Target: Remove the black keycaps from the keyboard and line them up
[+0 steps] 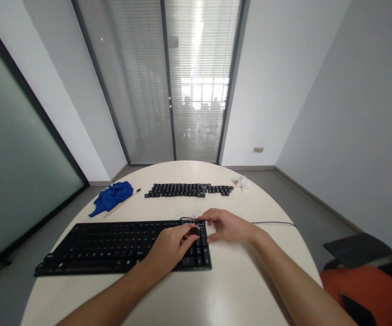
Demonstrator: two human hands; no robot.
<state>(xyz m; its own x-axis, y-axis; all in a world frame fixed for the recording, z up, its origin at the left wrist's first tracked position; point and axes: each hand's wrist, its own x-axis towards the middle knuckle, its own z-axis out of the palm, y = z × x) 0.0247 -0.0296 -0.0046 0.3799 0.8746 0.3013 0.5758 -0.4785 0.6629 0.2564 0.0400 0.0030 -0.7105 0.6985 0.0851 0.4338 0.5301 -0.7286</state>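
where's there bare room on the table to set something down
Bare table shows between the keyboard and the loose keycaps, beyond the keycaps to the far edge, and in front of the keyboard between the forearms. It is crowded at the keyboard's right end, where the left grip and right grip are, and far left, with the blue cloth and brush.

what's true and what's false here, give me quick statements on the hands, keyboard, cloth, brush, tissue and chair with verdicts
1. The cloth is blue. True.
2. The tissue lies left of the loose keys. False: it lies to their right.
3. The left hand pinches a small black thing over the right part of the keyboard. True.
4. The brush lies on the keyboard. False: it lies on the table, beside the cloth.
5. The right hand is at the keyboard's far right corner. True.
6. The chair seat is green. False: it is orange-red.
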